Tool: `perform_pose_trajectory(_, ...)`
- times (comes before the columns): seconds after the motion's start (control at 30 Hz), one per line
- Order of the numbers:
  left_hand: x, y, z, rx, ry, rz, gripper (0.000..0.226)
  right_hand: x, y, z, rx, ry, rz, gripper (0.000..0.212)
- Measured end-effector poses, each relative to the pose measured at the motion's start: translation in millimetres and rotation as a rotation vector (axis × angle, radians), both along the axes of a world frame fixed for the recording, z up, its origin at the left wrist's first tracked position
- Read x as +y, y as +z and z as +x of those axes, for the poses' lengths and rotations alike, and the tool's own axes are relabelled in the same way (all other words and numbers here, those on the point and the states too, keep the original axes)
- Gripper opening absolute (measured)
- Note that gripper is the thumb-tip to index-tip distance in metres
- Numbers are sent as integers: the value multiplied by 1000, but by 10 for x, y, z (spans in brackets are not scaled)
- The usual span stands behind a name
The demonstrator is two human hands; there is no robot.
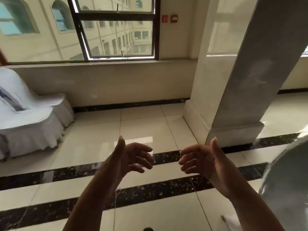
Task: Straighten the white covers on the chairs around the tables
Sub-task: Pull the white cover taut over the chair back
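My left hand [133, 157] and my right hand [201, 157] are raised in front of me over the tiled floor, palms facing each other, fingers curled and apart, holding nothing. Two chairs with white covers stand at the far left: the near white-covered chair [28, 125] and a second covered chair [55, 104] behind it, both well away from my hands. At the right edge a blurred white cover [286, 177] fills the lower corner, just to the right of my right forearm and not touched by it.
A large pale pillar [246, 80] stands ahead on the right. A low wall with a dark-framed window [116, 30] runs along the back. The glossy floor [141, 127] has two dark speckled bands crossing it under my hands.
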State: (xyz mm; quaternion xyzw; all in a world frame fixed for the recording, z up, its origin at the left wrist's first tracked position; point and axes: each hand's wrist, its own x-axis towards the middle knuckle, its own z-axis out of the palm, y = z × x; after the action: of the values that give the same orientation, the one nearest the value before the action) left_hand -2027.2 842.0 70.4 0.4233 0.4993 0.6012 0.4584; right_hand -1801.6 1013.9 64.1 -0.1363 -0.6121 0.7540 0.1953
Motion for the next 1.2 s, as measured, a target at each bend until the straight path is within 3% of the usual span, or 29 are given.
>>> perform_pose_trajectory(0.2, 1819, 130, -764, 12, -221, -2, 93, 1321, 100, -452, 8, -212, -27, 90)
perform_pose_trajectory(0.43, 3869, 310, -705, 69, -556, 41, 95, 2480, 185, -163, 26, -561, -38, 87)
perform_pose_trajectory(0.83, 7139, 213, 247, 26, -970, 45, 94, 4721, 110, 959, 85, -1013, -56, 86)
perform_pose_trajectory(1.2, 9263, 397, 1968, -30, -1401, 55, 95, 5649, 314, 2042, 17, -1466, 7, 90)
